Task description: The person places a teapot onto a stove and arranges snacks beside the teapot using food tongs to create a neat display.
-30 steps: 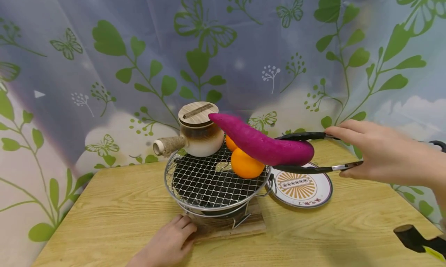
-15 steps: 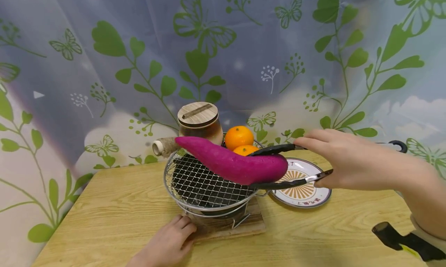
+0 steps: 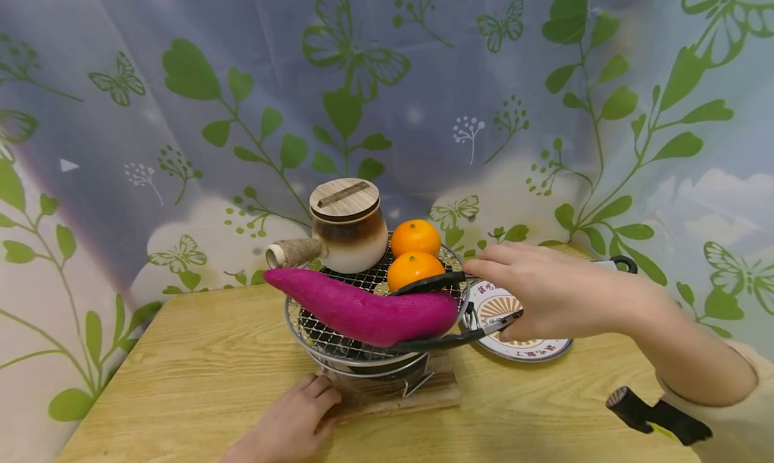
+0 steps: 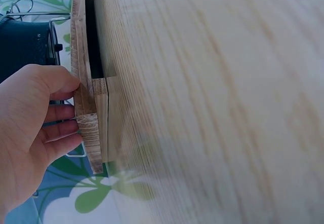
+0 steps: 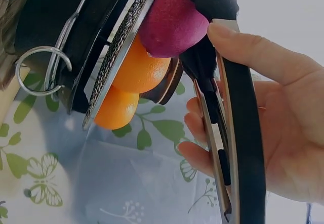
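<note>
My right hand [image 3: 544, 291] grips a pair of black-tipped tongs [image 5: 243, 127], thumb on one arm and fingers round the other. Between the tong heads lies a long purple sweet potato [image 3: 363, 312], held by its thick end, low over the wire grill rack [image 3: 305, 339]. Its narrow tip points left past the rim. My left hand [image 3: 296, 412] holds the corner of the wooden board [image 4: 83, 77] under the round tabletop grill [image 3: 387, 369], thumb and fingertips at its edge. Two oranges, a rear orange [image 3: 416, 238] and a front orange [image 3: 414, 271], sit on the rack.
A clay pot [image 3: 351, 241] with a wooden lid and a rope-wrapped handle stands at the rack's back left. Right of the grill, a patterned plate [image 3: 538, 349] lies on the wooden table [image 3: 199, 355]. A printed cloth [image 3: 260, 100] hangs behind.
My right hand has carried the sweet potato in the tongs leftward and down over the front of the rack, uncovering the oranges and pot. My left hand stays at the board.
</note>
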Tool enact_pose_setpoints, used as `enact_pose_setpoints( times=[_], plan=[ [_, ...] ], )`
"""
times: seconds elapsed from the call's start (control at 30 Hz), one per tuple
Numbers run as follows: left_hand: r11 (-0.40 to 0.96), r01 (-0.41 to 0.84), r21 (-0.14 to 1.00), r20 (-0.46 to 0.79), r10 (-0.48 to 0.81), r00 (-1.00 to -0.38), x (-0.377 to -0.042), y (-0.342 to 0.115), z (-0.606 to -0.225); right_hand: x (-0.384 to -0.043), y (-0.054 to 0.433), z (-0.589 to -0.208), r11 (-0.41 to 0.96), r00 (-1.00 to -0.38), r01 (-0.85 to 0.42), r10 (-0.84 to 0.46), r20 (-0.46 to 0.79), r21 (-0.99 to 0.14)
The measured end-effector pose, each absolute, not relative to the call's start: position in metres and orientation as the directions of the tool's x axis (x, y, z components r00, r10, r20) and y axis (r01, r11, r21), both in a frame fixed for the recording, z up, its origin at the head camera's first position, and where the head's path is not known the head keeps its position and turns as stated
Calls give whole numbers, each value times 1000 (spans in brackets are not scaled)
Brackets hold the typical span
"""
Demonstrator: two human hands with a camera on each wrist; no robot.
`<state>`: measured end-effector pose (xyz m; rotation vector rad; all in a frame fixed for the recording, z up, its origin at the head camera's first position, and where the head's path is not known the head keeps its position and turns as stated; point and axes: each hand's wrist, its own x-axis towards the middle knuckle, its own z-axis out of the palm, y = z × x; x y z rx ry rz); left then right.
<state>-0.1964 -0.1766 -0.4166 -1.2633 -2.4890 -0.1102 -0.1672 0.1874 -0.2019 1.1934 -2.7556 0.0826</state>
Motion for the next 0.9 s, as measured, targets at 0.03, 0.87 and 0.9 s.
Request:
enact_pose_setpoints(
  times=[0.03, 0.87, 0.9],
  plan=[
    [603, 794, -80, 333, 766, -549, -196, -177, -416, -168, 186, -202, 681, -673, -732, -725, 148, 11],
    [592, 802, -82, 406, 754, -516, -198, -176, -421, -167, 150, -181, 706, -713, -696, -701, -8, 133],
    [590, 803, -84, 411, 754, -512, -198, -176, -421, -166, 149, -181, 708, -715, -693, -699, -5, 138]
  ],
)
